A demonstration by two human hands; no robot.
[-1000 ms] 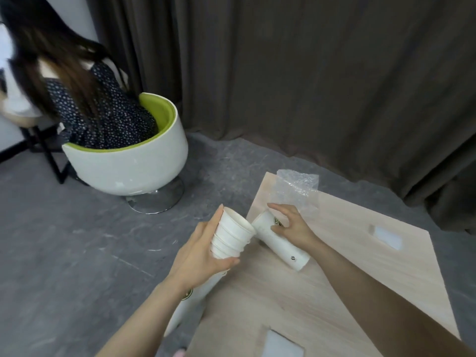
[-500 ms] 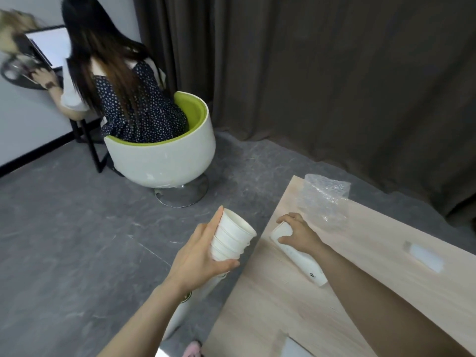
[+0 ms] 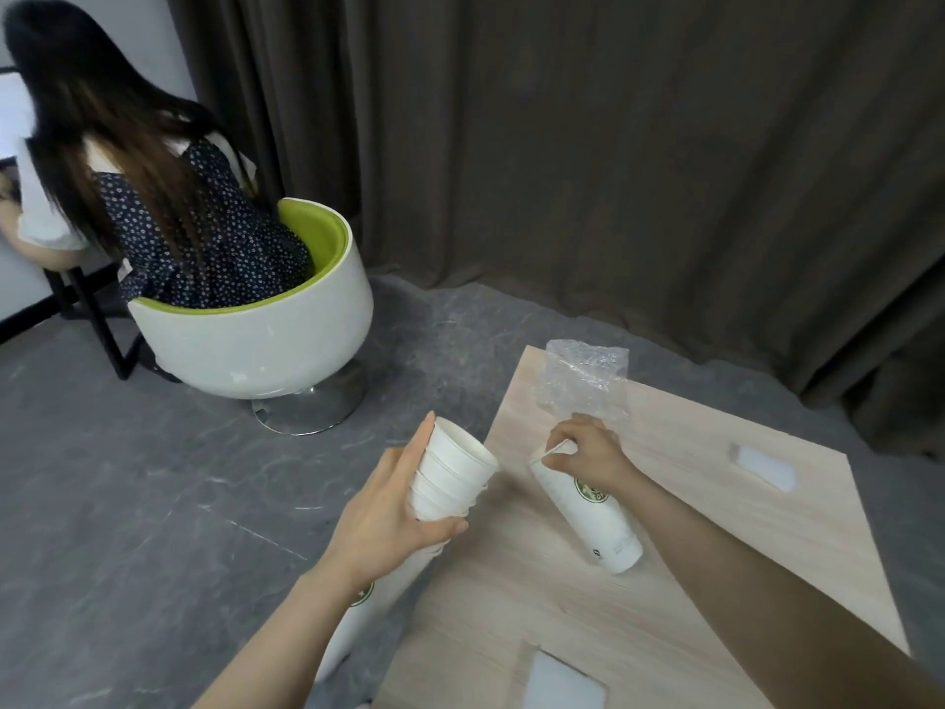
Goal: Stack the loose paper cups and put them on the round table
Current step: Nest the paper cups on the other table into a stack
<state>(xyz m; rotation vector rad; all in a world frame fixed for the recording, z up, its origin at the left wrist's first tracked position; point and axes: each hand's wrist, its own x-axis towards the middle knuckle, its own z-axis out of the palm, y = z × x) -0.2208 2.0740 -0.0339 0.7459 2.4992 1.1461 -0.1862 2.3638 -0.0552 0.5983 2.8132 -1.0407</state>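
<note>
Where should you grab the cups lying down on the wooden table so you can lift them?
Probably grip the lying stack of cups around its sides near the open rim end, coming from above, as the right hand is there already. It lies on its side on the wooden table, rim toward the left hand, so the round wall faces up. The rim looks thin; squeeze gently.

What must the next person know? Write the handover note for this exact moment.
Left hand: grips a long stack of cups, held off the edge of the wooden table, open end up and away.
Right hand: fingers curled on the rim end of a second, shorter stack that lies on its side on the table.
Plastic wrap sits at the table's far corner.
Done: cups gathered into two stacks.
Left: join the two stacks, then carry them to the round table, which is not in view.
</note>
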